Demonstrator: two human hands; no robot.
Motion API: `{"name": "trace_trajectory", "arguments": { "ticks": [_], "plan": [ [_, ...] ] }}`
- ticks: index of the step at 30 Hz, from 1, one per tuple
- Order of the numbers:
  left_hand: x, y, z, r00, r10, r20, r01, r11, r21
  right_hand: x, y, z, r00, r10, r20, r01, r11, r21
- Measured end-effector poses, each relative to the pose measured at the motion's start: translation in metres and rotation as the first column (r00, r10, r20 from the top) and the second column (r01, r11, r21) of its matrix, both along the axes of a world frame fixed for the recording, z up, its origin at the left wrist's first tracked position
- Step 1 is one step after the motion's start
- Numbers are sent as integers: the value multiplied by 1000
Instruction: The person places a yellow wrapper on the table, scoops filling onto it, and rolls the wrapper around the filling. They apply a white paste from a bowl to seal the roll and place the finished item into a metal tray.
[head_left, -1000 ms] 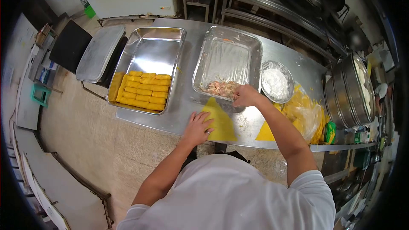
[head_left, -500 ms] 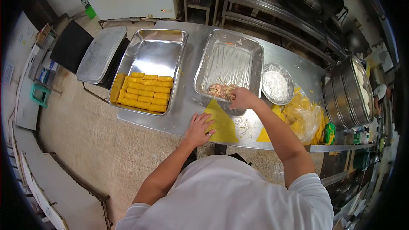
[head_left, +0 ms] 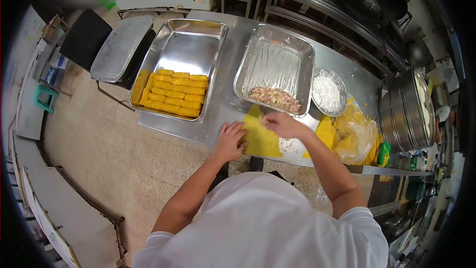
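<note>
A yellow wrapper sheet lies flat on the steel table near its front edge. My left hand rests at the sheet's left edge, fingers spread. Over the sheet's upper part is my right hand, its fingers drawn together and slightly blurred around what looks like a small clump of meat filling. Just beyond it, a deep steel pan holds the minced meat filling heaped along its near side. Yellow rolls lie in rows in the near half of a steel tray to the left.
Right of the pan stands a round bowl of white paste or powder. Beyond it are a plastic bag with yellow sheets and stacked steamers. A lidded bin stands left of the table; a stove lines the back.
My right hand has left the filling in the pan and come down over the yellow sheet. My left hand stays at the sheet's edge. The camera view has shifted slightly.
</note>
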State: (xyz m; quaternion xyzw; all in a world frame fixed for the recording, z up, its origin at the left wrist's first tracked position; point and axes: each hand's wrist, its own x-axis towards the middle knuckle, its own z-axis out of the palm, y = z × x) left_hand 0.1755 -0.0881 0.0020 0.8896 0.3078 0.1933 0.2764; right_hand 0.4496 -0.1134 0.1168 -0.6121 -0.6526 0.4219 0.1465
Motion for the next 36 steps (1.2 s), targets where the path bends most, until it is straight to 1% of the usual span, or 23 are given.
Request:
{"name": "trace_trajectory", "arguments": {
  "ticks": [2, 5, 8, 11, 14, 17, 20, 23, 26, 27, 30, 32, 33, 35, 36],
  "plan": [
    [-2, 1, 4, 1000, -19, -23, 19, 1000, -18, -25, -20, -27, 992, 73, 107, -90, 983, 162],
    [-5, 2, 9, 997, -40, -67, 38, 999, -25, -51, -38, -66, 974, 108, 200, -147, 970, 192],
    [-7, 4, 15, 993, -69, -101, 65, 997, -37, -63, -54, -79, 976, -9, 219, -97, 877, 471],
    [-9, 6, 15, 992, -78, -103, 74, 996, -47, -77, -62, -60, 932, -150, 331, -64, 830, 555],
    [-7, 6, 16, 992, -81, -99, 77, 996, -47, -72, -68, -70, 955, -105, 279, -59, 851, 523],
    [-8, 6, 17, 992, -80, -95, 76, 996, -43, -64, -70, -76, 969, -178, 170, 67, 856, 512],
    [-6, 7, 19, 993, -80, -89, 76, 996, -55, -55, -74, -78, 955, -226, 190, 91, 838, 537],
    [-6, 6, 21, 994, -79, -82, 73, 995, -67, -46, -77, -74, 960, -226, 164, 145, 906, 399],
    [-5, 5, 24, 994, -75, -80, 68, 994, -84, -41, -76, -52, 940, -327, 101, 248, 854, 457],
    [-5, 5, 23, 994, -73, -81, 66, 994, -91, -35, -74, -54, 933, -348, 93, 270, 845, 462],
    [-8, 5, 16, 998, -55, -39, 54, 998, -21, -14, -70, -59, 911, -408, 56, 341, 824, 453],
    [-8, -5, 11, 991, 130, 29, -126, 988, -92, -4, -69, -56, 894, -447, 25, 397, 817, 418],
    [-7, -9, 16, 973, 221, 58, -212, 968, -133, -1, -70, -57, 881, -467, 75, 401, 821, 406],
    [-5, -18, 25, 956, 285, -72, -291, 951, -101, -1, -73, -61, 849, -499, 175, 410, 831, 376],
    [-3, -22, 31, 939, 317, -136, -330, 941, -80, -3, -74, -69, 839, -498, 218, 423, 850, 314]
  ]
}}
